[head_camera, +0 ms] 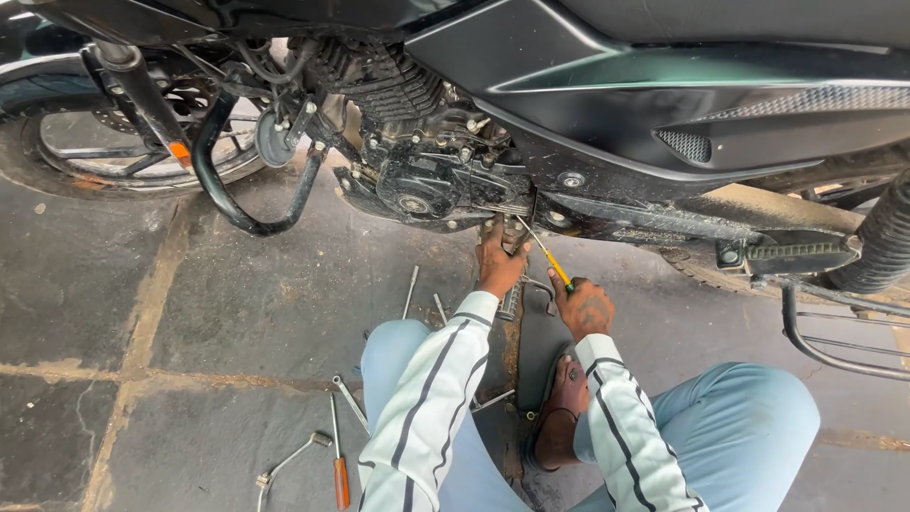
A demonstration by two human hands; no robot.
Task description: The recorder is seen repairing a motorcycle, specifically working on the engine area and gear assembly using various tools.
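Note:
A black motorcycle [664, 104] stands in front of me, its engine [417, 142] at the top middle. My left hand [497, 261] reaches under the engine and presses against a small part there. A little to the right, my right hand [584, 305] grips a screwdriver with a yellow handle [554, 266], its shaft angled up and left so the tip meets the spot beside my left hand. Both arms wear white sleeves with dark stripes. My knees in light blue jeans frame the arms, and my foot [559, 408] in a sandal rests between them.
Several tools lie on the stone floor: spanners [349, 398], an orange-handled screwdriver [339, 469], a bent socket wrench [289, 462] and rods [410, 289]. The front wheel [114, 156] and crash guard [242, 204] are at the left; a footpeg [796, 252] and rear frame at the right.

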